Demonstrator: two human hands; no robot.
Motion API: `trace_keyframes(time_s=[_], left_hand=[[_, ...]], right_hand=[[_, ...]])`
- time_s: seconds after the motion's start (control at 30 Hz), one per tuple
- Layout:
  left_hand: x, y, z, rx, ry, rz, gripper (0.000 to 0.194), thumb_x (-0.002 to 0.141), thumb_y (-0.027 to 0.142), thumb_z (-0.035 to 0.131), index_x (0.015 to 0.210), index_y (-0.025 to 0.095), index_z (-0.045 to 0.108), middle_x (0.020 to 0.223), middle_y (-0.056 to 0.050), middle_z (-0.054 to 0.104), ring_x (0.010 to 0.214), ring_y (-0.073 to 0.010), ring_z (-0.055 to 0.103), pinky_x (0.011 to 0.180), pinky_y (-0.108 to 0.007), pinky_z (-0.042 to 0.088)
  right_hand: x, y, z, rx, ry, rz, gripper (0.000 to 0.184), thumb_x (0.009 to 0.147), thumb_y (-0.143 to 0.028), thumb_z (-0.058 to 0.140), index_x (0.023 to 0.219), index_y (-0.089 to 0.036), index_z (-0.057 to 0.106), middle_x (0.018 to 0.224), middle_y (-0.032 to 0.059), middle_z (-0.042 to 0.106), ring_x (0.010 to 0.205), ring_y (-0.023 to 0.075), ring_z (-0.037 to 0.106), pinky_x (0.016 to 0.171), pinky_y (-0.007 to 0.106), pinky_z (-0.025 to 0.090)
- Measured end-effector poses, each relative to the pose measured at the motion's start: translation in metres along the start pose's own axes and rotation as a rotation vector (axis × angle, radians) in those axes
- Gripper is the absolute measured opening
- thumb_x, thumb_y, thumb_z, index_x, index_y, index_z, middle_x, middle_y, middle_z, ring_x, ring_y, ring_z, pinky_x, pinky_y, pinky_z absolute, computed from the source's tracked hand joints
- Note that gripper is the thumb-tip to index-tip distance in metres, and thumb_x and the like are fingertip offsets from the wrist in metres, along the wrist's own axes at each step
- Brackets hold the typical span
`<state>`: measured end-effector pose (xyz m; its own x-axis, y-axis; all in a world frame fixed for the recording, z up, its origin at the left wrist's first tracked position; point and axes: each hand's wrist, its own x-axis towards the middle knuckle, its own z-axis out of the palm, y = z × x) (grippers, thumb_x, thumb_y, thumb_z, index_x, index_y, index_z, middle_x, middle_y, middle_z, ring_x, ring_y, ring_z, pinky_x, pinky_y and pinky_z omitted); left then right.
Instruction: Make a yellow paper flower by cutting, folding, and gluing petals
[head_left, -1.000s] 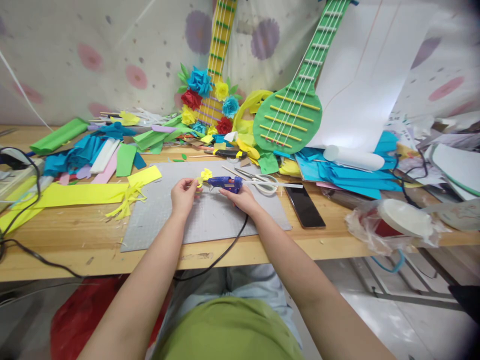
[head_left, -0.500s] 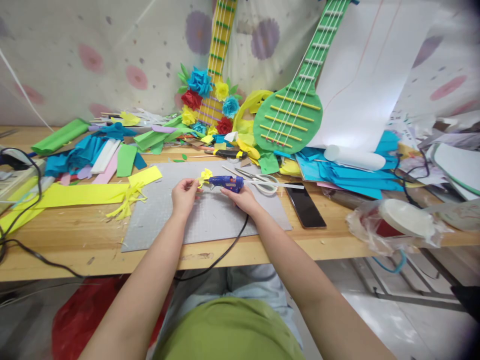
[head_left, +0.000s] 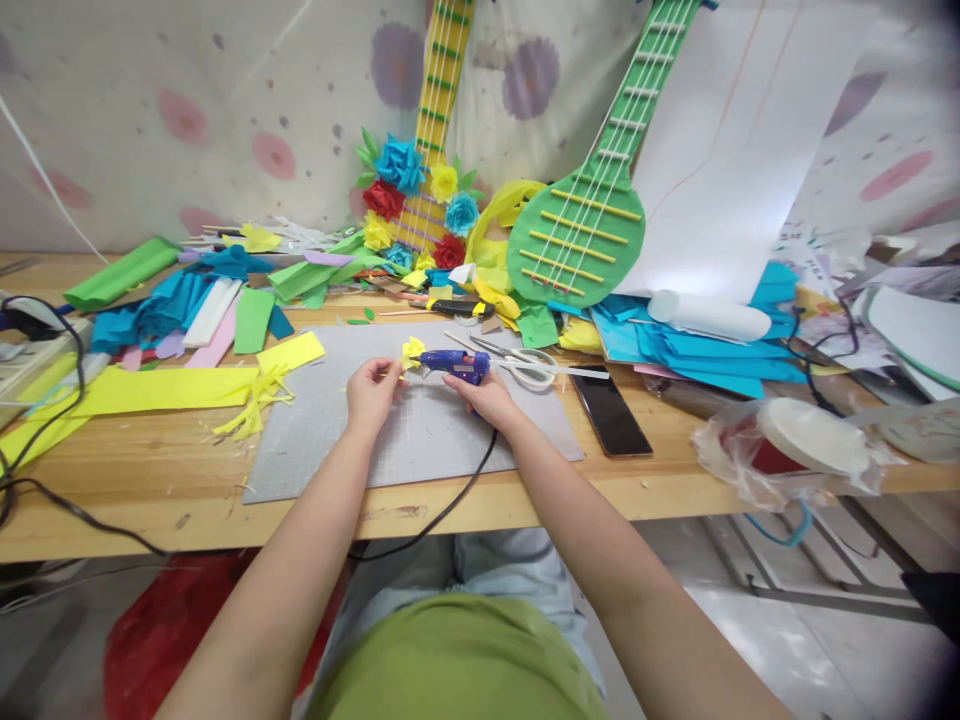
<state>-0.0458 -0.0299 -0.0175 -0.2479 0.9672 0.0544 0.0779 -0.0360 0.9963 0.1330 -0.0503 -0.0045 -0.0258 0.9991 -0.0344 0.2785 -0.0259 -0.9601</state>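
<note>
Between its fingertips my left hand (head_left: 371, 395) pinches a small yellow paper flower (head_left: 412, 352). My right hand (head_left: 486, 395) is wrapped around a blue glue gun (head_left: 454, 364), whose nozzle points left, right at the flower; whether it touches the petals I cannot tell. A long white glue stick (head_left: 589, 372) sticks out of the gun's back end. Both hands are above a grey cutting mat (head_left: 322, 455). White-handled scissors (head_left: 534, 372) lie behind the gun, partly hidden by the glue stick.
A phone (head_left: 611, 412) lies right of the mat. Yellow crepe paper strips (head_left: 172, 388) spread to the left. A green paper lute (head_left: 577, 235) and a yellow one (head_left: 439, 100) with paper flowers lean at the back. The gun's black cord (head_left: 465, 490) hangs over the table edge.
The flower and the glue gun have shifted very slightly to the right. My left fingers have turned a little around the flower's base; both grips are kept.
</note>
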Motion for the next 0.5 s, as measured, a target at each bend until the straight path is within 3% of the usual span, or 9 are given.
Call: trace_keyframes(time_s=[0.5], left_hand=[[-0.0007,0.0009,0.0003,-0.022,0.002,0.008,0.023,0.063,0.034,0.063,0.075,0.015,0.058,0.064,-0.002,0.062,0.053,-0.0131,0.060,0.040,-0.018,0.041]], right_hand=[[-0.0004,0.0004,0.0002,0.020,0.055,0.005,0.036,0.064,-0.053,0.062,0.066,-0.018,0.058,0.047,-0.0036,0.049,0.038,0.0071,0.040,0.038,0.020,0.034]])
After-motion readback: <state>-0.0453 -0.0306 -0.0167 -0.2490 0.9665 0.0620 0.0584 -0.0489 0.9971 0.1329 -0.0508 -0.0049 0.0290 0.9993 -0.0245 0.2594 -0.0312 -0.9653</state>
